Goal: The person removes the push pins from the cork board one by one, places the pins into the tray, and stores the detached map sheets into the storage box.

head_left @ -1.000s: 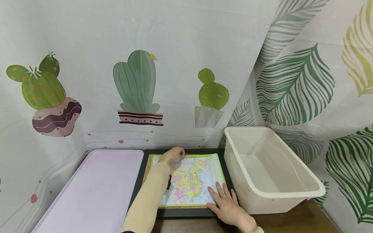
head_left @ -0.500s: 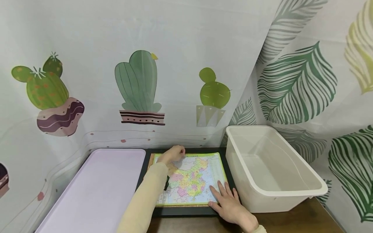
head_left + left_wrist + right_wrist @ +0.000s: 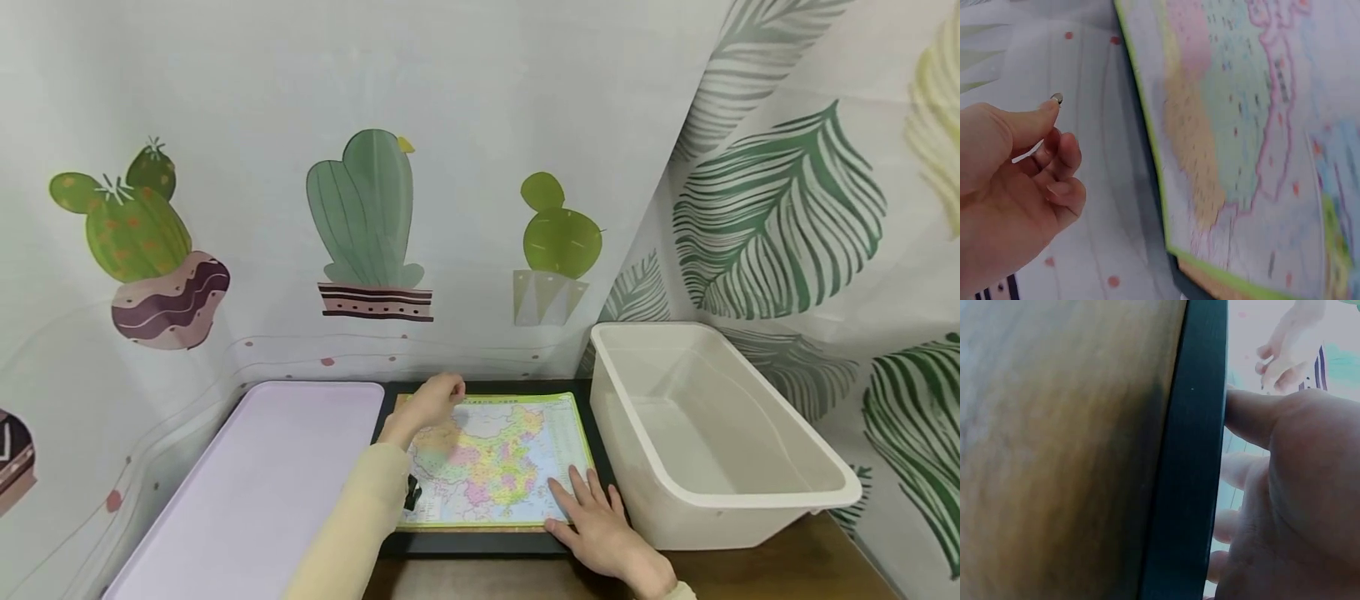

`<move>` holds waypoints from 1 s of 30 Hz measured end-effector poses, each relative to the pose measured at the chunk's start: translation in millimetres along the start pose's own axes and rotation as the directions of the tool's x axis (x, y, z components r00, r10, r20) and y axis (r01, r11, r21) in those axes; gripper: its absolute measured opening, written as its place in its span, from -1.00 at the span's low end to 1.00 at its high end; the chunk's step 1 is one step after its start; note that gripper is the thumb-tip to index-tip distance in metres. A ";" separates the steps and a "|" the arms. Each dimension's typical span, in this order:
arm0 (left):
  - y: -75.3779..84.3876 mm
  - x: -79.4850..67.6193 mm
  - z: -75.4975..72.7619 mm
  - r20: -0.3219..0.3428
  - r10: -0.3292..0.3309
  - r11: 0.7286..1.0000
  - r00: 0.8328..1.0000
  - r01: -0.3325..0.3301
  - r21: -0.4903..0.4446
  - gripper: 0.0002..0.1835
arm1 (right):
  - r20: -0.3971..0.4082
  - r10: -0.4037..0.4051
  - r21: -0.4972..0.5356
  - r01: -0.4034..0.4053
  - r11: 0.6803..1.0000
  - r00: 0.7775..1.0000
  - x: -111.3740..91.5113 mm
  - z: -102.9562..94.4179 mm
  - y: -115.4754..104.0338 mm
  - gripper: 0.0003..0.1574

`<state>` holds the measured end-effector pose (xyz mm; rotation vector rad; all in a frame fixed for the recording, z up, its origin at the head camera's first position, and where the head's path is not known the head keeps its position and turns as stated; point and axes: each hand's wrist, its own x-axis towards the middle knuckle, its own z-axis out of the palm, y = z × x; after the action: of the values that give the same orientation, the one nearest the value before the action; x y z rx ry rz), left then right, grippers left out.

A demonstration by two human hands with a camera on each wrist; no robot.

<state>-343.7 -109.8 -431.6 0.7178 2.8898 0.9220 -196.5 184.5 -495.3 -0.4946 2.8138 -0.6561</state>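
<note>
A colourful map [image 3: 495, 458] with a lime-green border lies on a cork board [image 3: 525, 530] with a black frame [image 3: 480, 546]. My left hand [image 3: 435, 400] is over the map's top edge, left of its middle. In the left wrist view, its thumb and index finger pinch a small silver thumbtack [image 3: 1057, 98], the other fingers curled. My right hand [image 3: 596, 525] rests spread on the map's lower right corner. In the right wrist view, its thumb and fingers [image 3: 1235, 465] lie over the board's far side, beyond the black frame.
To the left lies a pale lilac tray [image 3: 255, 492]. A deep white plastic bin [image 3: 652, 433] stands close to the board's right side. Behind them hangs a curtain [image 3: 465, 250] printed with cacti and leaves. The table [image 3: 480, 579] is brown wood.
My left hand has slid leftward along the map's top edge, showing more of the map's left part. My right hand stays on the lower right corner. The head view has turned slightly left.
</note>
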 end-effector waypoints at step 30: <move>-23.1 -154.0 -48.3 -0.193 -0.252 0.955 0.948 0.276 0.107 -0.78 | -0.004 -0.008 0.021 0.008 1.000 1.000 1.8 -0.1 2.1 -0.16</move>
<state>-223.5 -219.5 -422.0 0.2492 3.1219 0.8038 -198.8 185.7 -496.4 -0.5009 2.8071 -0.6889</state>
